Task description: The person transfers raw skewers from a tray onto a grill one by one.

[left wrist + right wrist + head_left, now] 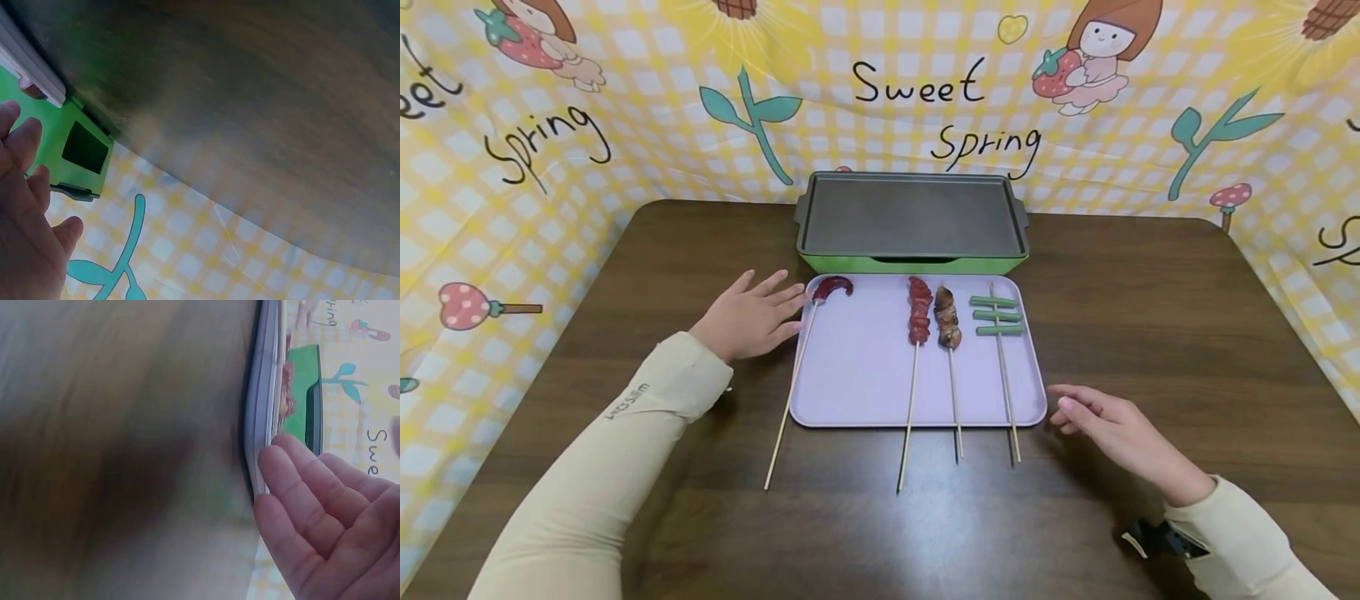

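A lavender tray point(850, 379) lies on the table with several skewers on it, their sticks reaching over its front edge. At the tray's left side, my left hand point(752, 317) has its fingers spread, fingertips right by the skewer with a dark red curved piece point(832, 287). Toward the middle are a skewer of red meat chunks point(919, 312) and a skewer of browned round pieces point(947, 321). Farther right lies a skewer of three green stalk pieces point(997, 317). My right hand point(1101, 421), fingers loosely bent and holding nothing, is beside the tray's front right corner.
Directly behind the tray stands a green grill point(880, 265) with a flat dark grey plate point(913, 215) and a handle at each end. A yellow checked cloth point(917, 108) with printed figures hangs behind the dark wooden table point(1150, 317).
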`<state>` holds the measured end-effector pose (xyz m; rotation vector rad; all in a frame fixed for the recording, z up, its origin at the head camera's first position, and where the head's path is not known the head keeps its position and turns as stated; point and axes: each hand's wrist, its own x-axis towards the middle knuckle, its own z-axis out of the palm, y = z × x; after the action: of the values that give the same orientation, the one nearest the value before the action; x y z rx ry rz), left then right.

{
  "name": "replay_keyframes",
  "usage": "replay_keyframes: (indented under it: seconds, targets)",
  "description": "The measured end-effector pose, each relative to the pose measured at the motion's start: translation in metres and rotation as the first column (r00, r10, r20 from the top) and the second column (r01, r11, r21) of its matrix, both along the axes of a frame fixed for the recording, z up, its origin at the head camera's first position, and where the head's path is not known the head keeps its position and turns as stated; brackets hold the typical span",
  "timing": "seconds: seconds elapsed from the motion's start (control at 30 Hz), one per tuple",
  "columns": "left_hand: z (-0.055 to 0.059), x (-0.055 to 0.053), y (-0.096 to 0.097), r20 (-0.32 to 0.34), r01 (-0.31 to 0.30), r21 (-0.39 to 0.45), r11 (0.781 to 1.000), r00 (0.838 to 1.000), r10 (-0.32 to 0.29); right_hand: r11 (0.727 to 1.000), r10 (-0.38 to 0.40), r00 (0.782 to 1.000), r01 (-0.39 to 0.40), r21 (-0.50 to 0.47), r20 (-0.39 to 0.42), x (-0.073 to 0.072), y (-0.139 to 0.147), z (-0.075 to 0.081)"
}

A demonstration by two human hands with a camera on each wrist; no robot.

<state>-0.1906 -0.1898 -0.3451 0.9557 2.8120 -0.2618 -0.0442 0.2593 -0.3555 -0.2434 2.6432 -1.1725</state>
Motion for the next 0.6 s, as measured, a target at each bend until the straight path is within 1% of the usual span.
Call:
replay_keyframes:
  seconds: [0.13,0.27,0.43,0.6]
  targets:
    - [-0.001,-0.001,0.000,0.014,-0.001,-0.018,1.000,1.000,0.001,0.997,-0.018,0.995,0.025,-0.071,0.099,0.000,-0.007,0.000]
    - [-0.003,-0.003,-0.001,0.036,0.001,-0.042,0.999,0.999,0.001,0.989,-0.011,0.988,0.034,-0.144,0.156,0.000,-0.011,-0.001]
    - [-0.005,-0.004,-0.003,0.040,0.004,-0.065,0.998,0.999,-0.001,0.987,0.001,0.981,0.030,-0.157,0.194,-0.002,-0.013,-0.003]
    - [-0.007,-0.004,-0.004,0.041,0.009,-0.060,0.998,0.999,-0.006,0.985,0.020,0.972,0.021,-0.172,0.233,-0.002,-0.015,-0.003]
